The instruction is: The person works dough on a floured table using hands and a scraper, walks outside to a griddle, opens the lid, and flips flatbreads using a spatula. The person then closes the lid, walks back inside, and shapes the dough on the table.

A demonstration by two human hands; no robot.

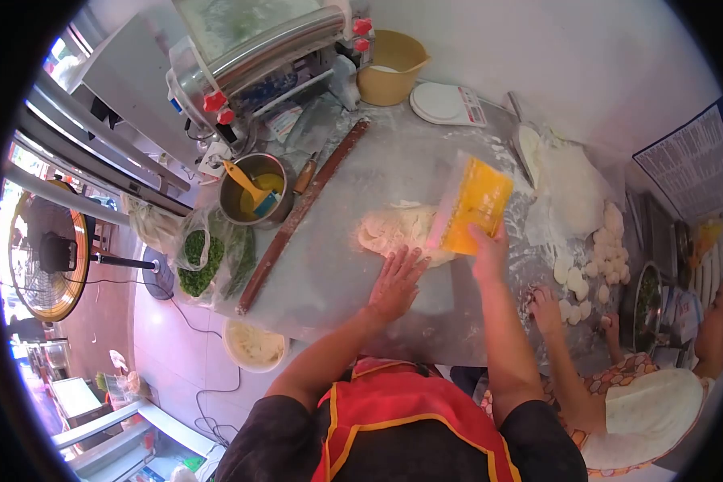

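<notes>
My left hand (395,283) lies on the near side of a soft, pale dough mass (394,227), its fingers stretched out. A flat, yellow-orange rectangular piece with a pale strip along its left edge (480,201) is in my right hand (488,245), gripped near its lower corner. It stands tilted over the right part of the dough, and its lower left end meets or overlaps the dough. I cannot tell whether it is a scraper or a packet. Dough and piece are both on or above the floured metal table (321,265).
Left lie a long reddish-brown stick (297,217), a pot (231,201) with a yellow-handled brush (247,183), and bagged chopped greens (201,261). Behind are a roller machine (273,52), a tan basin (394,68) and a white scale (446,104). Right, a co-worker's hand (545,309) is near dough pieces (610,249).
</notes>
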